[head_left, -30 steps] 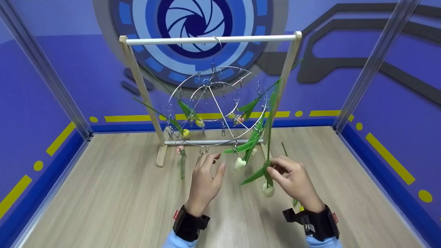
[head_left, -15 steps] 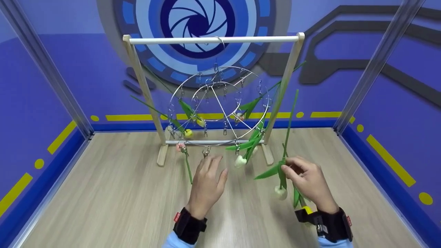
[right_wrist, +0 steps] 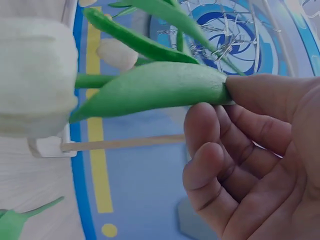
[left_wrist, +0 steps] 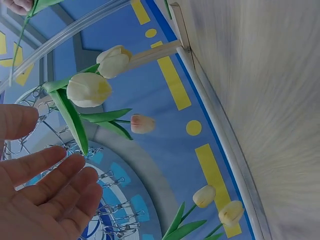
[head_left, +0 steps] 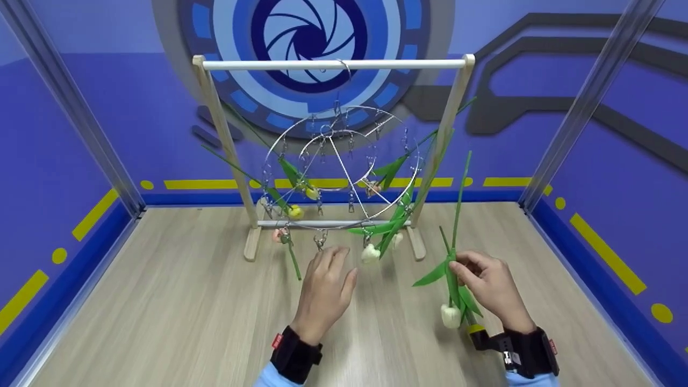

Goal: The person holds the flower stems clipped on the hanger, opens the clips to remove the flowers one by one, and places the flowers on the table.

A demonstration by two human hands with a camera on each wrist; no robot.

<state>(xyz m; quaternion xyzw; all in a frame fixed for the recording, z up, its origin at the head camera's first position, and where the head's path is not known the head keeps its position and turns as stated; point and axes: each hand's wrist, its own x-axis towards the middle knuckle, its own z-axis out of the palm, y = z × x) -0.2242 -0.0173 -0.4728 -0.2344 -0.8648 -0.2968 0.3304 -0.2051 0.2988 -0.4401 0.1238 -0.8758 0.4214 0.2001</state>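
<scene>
My right hand [head_left: 494, 285] pinches an artificial white tulip [head_left: 450, 316] between thumb and fingers, where leaf and stem meet. The bloom hangs downward and the stem points up. In the right wrist view, thumb and index finger press on its green leaf [right_wrist: 155, 92]. My left hand [head_left: 325, 293] is held in front of the round metal clip hanger [head_left: 349, 177], fingers loosely extended and holding nothing. Its fingertips are close to a front clip [head_left: 320, 240]; contact cannot be told. Two white tulips [head_left: 371, 253] hang head down from the hanger's right front.
A wooden rack with a white top bar [head_left: 403, 64] carries the hanger. Yellow tulips [head_left: 295, 211] and pink tulips [head_left: 279, 235] are clipped around it. Another flower with a yellow bloom [head_left: 475, 328] lies on the table [head_left: 188, 322], partly hidden by my right hand and wrist strap.
My right hand has moved right and slightly down with the white tulip, away from the hanger. My left hand has shifted slightly right and stays near the front clip.
</scene>
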